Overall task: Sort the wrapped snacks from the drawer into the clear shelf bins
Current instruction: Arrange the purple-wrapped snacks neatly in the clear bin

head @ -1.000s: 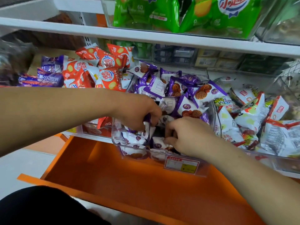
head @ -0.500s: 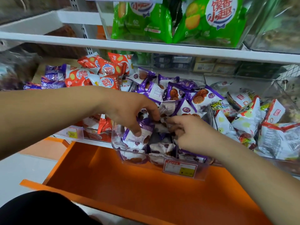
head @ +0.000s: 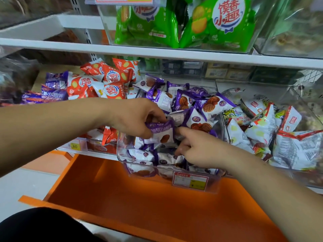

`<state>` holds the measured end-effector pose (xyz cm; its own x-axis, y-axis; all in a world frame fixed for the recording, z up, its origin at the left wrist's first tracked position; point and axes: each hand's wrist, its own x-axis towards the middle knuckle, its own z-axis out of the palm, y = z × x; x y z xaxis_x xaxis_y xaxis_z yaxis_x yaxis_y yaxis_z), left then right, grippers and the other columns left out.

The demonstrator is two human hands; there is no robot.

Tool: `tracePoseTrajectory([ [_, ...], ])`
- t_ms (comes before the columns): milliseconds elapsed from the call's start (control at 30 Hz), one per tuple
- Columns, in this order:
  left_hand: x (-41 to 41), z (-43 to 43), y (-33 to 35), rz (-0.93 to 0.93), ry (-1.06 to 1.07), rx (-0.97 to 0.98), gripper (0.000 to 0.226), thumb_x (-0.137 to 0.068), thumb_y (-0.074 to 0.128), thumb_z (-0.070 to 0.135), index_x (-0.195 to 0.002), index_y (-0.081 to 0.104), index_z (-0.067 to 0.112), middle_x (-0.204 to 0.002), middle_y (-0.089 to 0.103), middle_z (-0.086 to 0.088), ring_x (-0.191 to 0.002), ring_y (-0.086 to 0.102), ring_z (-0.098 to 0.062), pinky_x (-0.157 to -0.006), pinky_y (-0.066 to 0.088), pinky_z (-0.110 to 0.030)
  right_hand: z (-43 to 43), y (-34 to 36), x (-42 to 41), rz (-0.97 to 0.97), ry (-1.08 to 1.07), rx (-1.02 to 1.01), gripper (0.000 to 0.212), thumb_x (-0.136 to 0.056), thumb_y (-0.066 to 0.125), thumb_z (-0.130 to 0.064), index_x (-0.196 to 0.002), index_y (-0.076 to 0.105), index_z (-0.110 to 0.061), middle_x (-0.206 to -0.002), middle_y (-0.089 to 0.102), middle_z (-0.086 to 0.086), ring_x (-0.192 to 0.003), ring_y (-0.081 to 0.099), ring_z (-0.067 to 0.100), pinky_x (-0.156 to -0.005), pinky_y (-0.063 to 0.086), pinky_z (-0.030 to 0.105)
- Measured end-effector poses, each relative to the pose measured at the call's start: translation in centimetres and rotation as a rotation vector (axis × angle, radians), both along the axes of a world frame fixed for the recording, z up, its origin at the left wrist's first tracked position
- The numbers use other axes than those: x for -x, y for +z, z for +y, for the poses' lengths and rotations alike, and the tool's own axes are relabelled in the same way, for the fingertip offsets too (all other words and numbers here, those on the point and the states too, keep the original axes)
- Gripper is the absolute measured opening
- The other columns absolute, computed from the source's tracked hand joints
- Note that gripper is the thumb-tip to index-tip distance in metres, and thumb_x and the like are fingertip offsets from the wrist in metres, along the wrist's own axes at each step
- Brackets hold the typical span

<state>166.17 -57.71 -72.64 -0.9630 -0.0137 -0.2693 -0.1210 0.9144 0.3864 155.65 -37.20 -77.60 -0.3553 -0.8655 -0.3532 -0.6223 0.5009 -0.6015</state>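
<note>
A clear shelf bin point(head: 122, 155) holds a heap of purple-and-white wrapped snacks point(head: 208, 107). My left hand point(head: 134, 117) reaches over the bin's left side and pinches one purple-and-white packet point(head: 163, 135) just above the heap. My right hand point(head: 199, 149) comes in from the right. Its index finger points at that packet's right edge, and its other fingers curl down among the packets near the bin's front. Whether they hold anything is hidden. The orange drawer point(head: 139, 198) stands pulled out below the bin.
Red-orange packets point(head: 108, 81) fill the bin to the left, white packets point(head: 262, 130) the bin to the right. Green packets point(head: 218, 25) sit in a bin on the white shelf point(head: 157, 53) above. A price label point(head: 190, 180) hangs on the middle bin's front.
My left hand has lifted a purple-and-white packet out of the bin's front part. My right hand has come up from among the packets and now points its index finger.
</note>
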Motion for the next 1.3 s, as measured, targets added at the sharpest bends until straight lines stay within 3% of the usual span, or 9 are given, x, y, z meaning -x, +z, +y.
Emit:
tracePoseTrajectory([
  [67, 0.1, 0.1, -0.1, 0.021, 0.016, -0.068, 0.046, -0.082, 0.078, 0.014, -0.123, 0.064, 0.029, -0.099, 0.068, 0.008, -0.087, 0.067, -0.012, -0.08, 0.057, -0.034, 0.1, -0.1, 0.0, -0.03, -0.029, 0.082, 0.011, -0.102, 0.057, -0.025, -0.107, 0.052, -0.033, -0.104, 0.072, 0.007, -0.074, 0.06, 0.017, -0.064, 0.048, 0.033],
  [167, -0.2, 0.2, -0.4, 0.036, 0.019, -0.178, 0.041, -0.084, 0.082, 0.016, -0.119, 0.065, 0.028, -0.1, 0.073, 0.009, -0.084, 0.072, -0.009, -0.07, 0.059, -0.026, 0.5, 0.0, -0.1, -0.001, -0.062, 0.233, 0.021, -0.098, 0.066, -0.038, -0.083, 0.052, -0.035, -0.086, 0.067, -0.001, -0.07, 0.06, 0.016, -0.065, 0.051, 0.035],
  [300, -0.6, 0.1, -0.8, -0.03, 0.005, -0.139, 0.031, -0.084, 0.083, 0.03, -0.108, 0.064, 0.027, -0.089, 0.068, 0.01, -0.068, 0.071, -0.02, -0.059, 0.061, -0.044, 0.5, -0.2, 0.0, 0.117, -0.072, 0.246, 0.031, -0.099, 0.063, -0.041, -0.074, 0.048, -0.032, -0.067, 0.053, 0.0, -0.054, 0.048, 0.012, -0.053, 0.039, 0.029],
  [467, -0.8, 0.8, 0.4, -0.075, 0.04, -0.289, 0.026, -0.088, 0.077, 0.041, -0.112, 0.071, 0.033, -0.095, 0.072, 0.016, -0.076, 0.072, -0.021, -0.064, 0.062, -0.048, 0.4, -0.2, -0.1, 0.095, -0.107, 0.268, 0.019, -0.101, 0.06, -0.038, -0.084, 0.054, -0.035, -0.066, 0.057, -0.001, -0.047, 0.046, 0.01, -0.045, 0.034, 0.023],
  [600, -1.0, 0.8, 0.1, 0.101, 0.099, -0.25, 0.023, -0.087, 0.08, 0.032, -0.108, 0.071, 0.033, -0.091, 0.071, 0.015, -0.069, 0.07, -0.013, -0.056, 0.06, -0.03, 0.1, -0.3, -0.3, 0.08, -0.18, 0.27, 0.013, -0.1, 0.062, -0.035, -0.096, 0.055, -0.024, -0.078, 0.071, 0.005, -0.056, 0.054, 0.016, -0.054, 0.039, 0.033],
  [800, -2.5, 0.9, -2.4, 0.352, 0.033, -0.122, 0.04, -0.067, 0.095, 0.027, -0.096, 0.067, 0.029, -0.098, 0.06, 0.013, -0.08, 0.064, -0.009, -0.068, 0.056, -0.035, -0.3, 0.6, -0.3, -0.251, -0.333, 0.263, 0.013, -0.098, 0.061, -0.032, -0.1, 0.069, -0.022, -0.092, 0.077, 0.0, -0.083, 0.069, 0.022, -0.08, 0.054, 0.037],
  [1067, -2.4, 1.1, -2.0, 0.31, 0.162, -0.213, 0.034, -0.081, 0.077, -0.002, -0.103, 0.064, 0.021, -0.094, 0.062, 0.011, -0.079, 0.067, -0.002, -0.068, 0.06, -0.031, -0.3, 0.2, 0.0, -0.278, -0.426, 0.301, 0.008, -0.097, 0.068, -0.023, -0.101, 0.062, -0.025, -0.102, 0.072, 0.004, -0.064, 0.059, 0.01, -0.058, 0.046, 0.025],
  [1200, -2.1, 1.6, -1.6, 0.247, 0.197, -0.209, 0.046, -0.087, 0.078, 0.021, -0.127, 0.057, 0.03, -0.112, 0.061, 0.014, -0.085, 0.069, -0.003, -0.071, 0.06, -0.029, -0.3, 0.3, -0.1, -0.278, -0.409, 0.293, 0.009, -0.099, 0.065, -0.021, -0.106, 0.06, -0.023, -0.101, 0.073, 0.005, -0.046, 0.05, -0.003, -0.041, 0.035, 0.013],
  [1300, -1.7, 2.1, -1.2, 0.169, 0.201, -0.22, 0.057, -0.083, 0.081, 0.043, -0.134, 0.055, 0.035, -0.113, 0.063, 0.014, -0.084, 0.069, -0.009, -0.074, 0.06, -0.033, -0.2, 0.2, 0.0, -0.272, -0.396, 0.313, 0.009, -0.099, 0.066, -0.024, -0.104, 0.06, -0.028, -0.1, 0.073, 0.0, -0.062, 0.059, 0.002, -0.055, 0.042, 0.018],
])
